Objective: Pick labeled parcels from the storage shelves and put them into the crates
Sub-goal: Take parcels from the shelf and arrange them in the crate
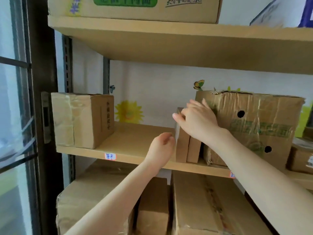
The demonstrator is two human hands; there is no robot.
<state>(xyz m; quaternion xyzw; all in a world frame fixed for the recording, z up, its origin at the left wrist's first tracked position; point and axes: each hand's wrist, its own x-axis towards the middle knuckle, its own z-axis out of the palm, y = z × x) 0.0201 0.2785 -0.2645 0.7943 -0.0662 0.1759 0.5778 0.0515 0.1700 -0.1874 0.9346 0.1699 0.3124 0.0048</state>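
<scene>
Two flat brown parcels stand on edge on the middle shelf (pixel 132 141). My right hand (pixel 196 119) lies over the top of the left flat parcel (pixel 182 146), fingers curled on its upper edge. My left hand (pixel 161 148) touches that parcel's left face low down, fingers bent. The second flat parcel (pixel 194 150) stands right beside it, against a large worn carton (pixel 257 126) with round holes and green print. Whether the grip is closed I cannot tell for sure.
A taped cardboard box (pixel 81 119) sits at the shelf's left end. Long cartons (pixel 194 206) fill the shelf below; a printed carton (pixel 132 7) sits above. A small label (pixel 110 156) marks the shelf edge. A dark window frame (pixel 40 99) runs down the left.
</scene>
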